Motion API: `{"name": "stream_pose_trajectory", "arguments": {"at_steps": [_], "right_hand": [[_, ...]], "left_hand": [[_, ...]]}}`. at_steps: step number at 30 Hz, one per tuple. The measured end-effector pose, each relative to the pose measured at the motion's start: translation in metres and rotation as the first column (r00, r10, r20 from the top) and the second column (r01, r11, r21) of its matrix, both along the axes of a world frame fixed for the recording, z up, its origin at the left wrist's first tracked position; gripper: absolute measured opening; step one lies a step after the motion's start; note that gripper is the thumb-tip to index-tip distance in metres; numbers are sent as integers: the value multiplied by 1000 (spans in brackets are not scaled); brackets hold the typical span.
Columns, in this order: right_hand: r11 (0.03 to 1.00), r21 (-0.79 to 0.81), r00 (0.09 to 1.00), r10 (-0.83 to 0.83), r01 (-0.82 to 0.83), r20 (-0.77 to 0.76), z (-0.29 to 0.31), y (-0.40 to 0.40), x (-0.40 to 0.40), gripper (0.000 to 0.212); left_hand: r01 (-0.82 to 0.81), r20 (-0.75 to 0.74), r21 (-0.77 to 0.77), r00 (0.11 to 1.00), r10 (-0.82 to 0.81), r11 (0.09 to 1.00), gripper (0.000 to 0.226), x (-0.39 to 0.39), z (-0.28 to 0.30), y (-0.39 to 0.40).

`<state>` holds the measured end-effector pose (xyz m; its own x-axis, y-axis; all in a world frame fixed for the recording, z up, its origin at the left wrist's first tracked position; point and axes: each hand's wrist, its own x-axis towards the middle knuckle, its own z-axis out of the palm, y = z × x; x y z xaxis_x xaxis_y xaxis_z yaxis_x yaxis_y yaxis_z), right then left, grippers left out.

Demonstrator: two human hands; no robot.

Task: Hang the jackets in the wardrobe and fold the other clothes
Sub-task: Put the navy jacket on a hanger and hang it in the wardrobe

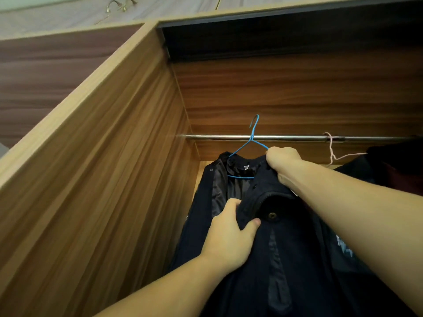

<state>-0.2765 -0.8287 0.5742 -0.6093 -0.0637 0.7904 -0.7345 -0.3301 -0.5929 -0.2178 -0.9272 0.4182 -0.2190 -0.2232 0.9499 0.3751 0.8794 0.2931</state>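
Observation:
A dark navy jacket (286, 248) sits on a blue wire hanger (250, 143) inside the wooden wardrobe. The hanger's hook stands in front of and above the metal rail (217, 137); whether it rests on the rail I cannot tell. My right hand (282, 163) grips the jacket's right shoulder together with the hanger's arm. My left hand (231, 232) grips the front edge of the jacket beside a round snap button, thumb on top of the fabric.
A pink wire hanger (332, 154) hangs on the rail to the right, carrying a dark garment (393, 170). The wardrobe's left side panel (114, 168) stands close to the jacket. Brass handles (121, 6) show on the upper cupboards.

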Motion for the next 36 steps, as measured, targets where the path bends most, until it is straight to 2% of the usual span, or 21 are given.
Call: {"name": "stream_pose_trajectory", "arguments": {"at_steps": [9, 17, 22, 26, 34, 36], "right_hand": [[1000, 22, 1000, 16, -15, -26, 26, -45, 3, 12], [994, 108, 1000, 10, -10, 0, 20, -77, 3, 15], [982, 188, 1000, 7, -5, -5, 15, -92, 1, 29], [964, 266, 999, -14, 22, -32, 12, -97, 8, 32], [945, 322, 995, -21, 51, -96, 10, -100, 26, 15], [938, 328, 981, -55, 114, -184, 7, -98, 28, 18]], "left_hand": [[-106, 2, -40, 994, 106, 994, 35, -8, 37, -54], [-48, 24, -12, 999, 48, 999, 18, -13, 28, -88], [-23, 74, 18, 997, 21, 1000, 22, -12, 17, -96], [-13, 103, 16, 995, 12, 1000, 24, -7, 11, -97], [31, 64, 70, 997, -36, 997, 20, 7, 3, -93], [48, 43, 78, 998, -51, 996, 20, 10, -1, -92]]}}
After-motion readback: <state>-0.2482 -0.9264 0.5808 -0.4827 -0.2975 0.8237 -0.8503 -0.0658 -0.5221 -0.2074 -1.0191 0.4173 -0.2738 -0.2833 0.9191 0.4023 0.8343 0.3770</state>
